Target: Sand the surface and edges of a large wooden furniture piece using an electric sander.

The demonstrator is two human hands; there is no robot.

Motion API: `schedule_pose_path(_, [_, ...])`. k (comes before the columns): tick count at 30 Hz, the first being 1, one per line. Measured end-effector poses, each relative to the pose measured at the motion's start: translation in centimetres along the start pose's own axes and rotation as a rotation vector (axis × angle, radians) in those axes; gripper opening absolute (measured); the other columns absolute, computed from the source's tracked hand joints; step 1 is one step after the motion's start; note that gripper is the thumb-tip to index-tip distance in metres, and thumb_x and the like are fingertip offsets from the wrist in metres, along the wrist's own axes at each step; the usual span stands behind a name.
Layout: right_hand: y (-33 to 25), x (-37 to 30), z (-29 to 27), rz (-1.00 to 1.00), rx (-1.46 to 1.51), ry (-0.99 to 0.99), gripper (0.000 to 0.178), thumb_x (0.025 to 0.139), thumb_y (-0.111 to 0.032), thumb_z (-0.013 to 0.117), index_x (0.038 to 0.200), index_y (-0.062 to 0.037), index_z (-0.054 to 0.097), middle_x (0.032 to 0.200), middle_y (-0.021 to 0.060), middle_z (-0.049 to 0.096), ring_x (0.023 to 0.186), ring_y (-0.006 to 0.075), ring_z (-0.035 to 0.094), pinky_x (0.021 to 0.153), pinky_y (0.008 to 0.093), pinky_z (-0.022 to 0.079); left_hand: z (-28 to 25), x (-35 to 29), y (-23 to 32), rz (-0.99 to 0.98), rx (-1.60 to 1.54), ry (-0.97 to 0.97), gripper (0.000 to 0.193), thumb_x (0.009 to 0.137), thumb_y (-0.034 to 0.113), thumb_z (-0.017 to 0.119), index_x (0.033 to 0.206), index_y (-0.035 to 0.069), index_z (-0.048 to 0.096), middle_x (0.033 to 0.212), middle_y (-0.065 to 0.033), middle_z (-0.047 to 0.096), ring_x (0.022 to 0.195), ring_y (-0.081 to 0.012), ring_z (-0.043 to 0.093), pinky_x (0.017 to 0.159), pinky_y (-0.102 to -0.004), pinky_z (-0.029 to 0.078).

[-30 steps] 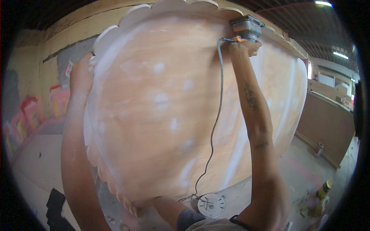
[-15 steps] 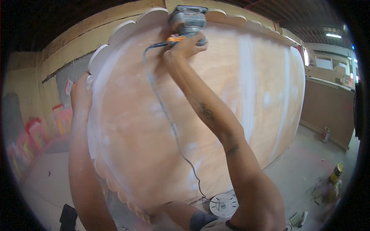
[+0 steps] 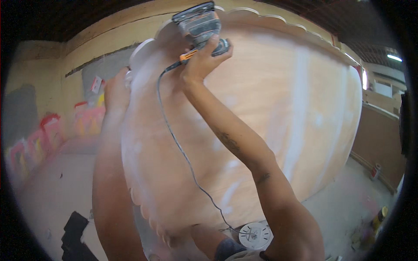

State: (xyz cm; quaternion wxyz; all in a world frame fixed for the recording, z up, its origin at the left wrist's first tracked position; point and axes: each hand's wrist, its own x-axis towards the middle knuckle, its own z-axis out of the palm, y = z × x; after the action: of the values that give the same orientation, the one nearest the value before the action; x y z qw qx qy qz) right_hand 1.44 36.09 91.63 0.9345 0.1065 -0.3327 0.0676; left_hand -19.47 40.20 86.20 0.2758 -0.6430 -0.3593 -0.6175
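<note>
A large pale wooden panel (image 3: 248, 100) with a scalloped border and whitish filler stripes fills the middle of the view. My right hand (image 3: 203, 61) is closed around a dusty grey-and-orange power sander (image 3: 201, 29) at the panel's upper edge, its flat pad tilted upward. From the sander a grey cord (image 3: 185, 154) hangs down across the panel's face to a white round disc (image 3: 254, 235) near the bottom. At the left, my left hand (image 3: 116, 90) grips the panel's scalloped edge; some of its fingers are hidden.
Pink, red and yellow painted pieces (image 3: 50, 130) stand along the left wall. A black stepped object (image 3: 76, 237) lies on the floor at lower left. On the right are a brown partition (image 3: 376, 135), a can (image 3: 375, 171) and a yellow container (image 3: 382, 214).
The sander and my right hand have shifted slightly left, and the sander has tilted. In the view, the panel and my left hand sit further right.
</note>
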Motion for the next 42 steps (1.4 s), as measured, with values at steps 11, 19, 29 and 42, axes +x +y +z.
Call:
schedule_pose_path(11, [-3.3, 5.8, -0.7, -0.046, 0.06, 0.234, 0.057, 0.105, -0.043, 0.052, 0.145, -0.0117, 0.027, 0.113, 0.0214, 0.056, 0.057, 0.0231, 0.058, 0.043, 0.0338, 0.048, -1.2, 0.2, 1.0, -0.083, -0.008, -0.091, 0.033, 0.093, 0.01, 0.064, 0.126, 0.008, 0.065, 0.107, -0.0251, 0.071, 0.104, -0.0438, 0.067, 0.089, -0.0496, 0.051])
schedule_pose_path(19, [-4.8, 16.5, -6.3, -0.227, -0.004, 0.373, 0.056, 0.105, -0.042, 0.053, 0.145, -0.0112, 0.028, 0.119, 0.021, 0.056, 0.067, 0.0262, 0.063, 0.048, 0.0366, 0.054, -0.5, 0.5, 0.8, -0.055, -0.005, -0.069, 0.032, 0.094, 0.013, 0.063, 0.127, 0.014, 0.065, 0.1, -0.0269, 0.07, 0.1, -0.0476, 0.066, 0.086, -0.0562, 0.05])
schedule_pose_path(29, [-18.2, 21.4, -13.9, -0.702, -0.365, 0.061, 0.061, 0.096, -0.023, 0.074, 0.136, -0.0091, 0.03, 0.103, 0.0146, 0.058, 0.07, 0.0184, 0.061, 0.047, 0.0309, 0.053, 0.4, 0.6, -2.2, 0.027, 0.055, -0.08, 0.034, 0.096, 0.016, 0.061, 0.128, 0.01, 0.065, 0.1, -0.026, 0.07, 0.101, -0.0466, 0.066, 0.087, -0.0554, 0.051])
schedule_pose_path(42, [-33.8, 29.6, -7.9, -0.447, -1.311, -0.153, 0.072, 0.095, -0.03, 0.075, 0.148, -0.0024, 0.035, 0.102, 0.0109, 0.06, 0.078, 0.0151, 0.061, 0.066, 0.0256, 0.052, -0.5, 0.3, 3.1, -0.371, -0.138, -0.261, 0.036, 0.101, 0.01, 0.052, 0.135, 0.004, 0.059, 0.126, -0.0224, 0.066, 0.114, -0.0391, 0.066, 0.093, -0.0456, 0.052])
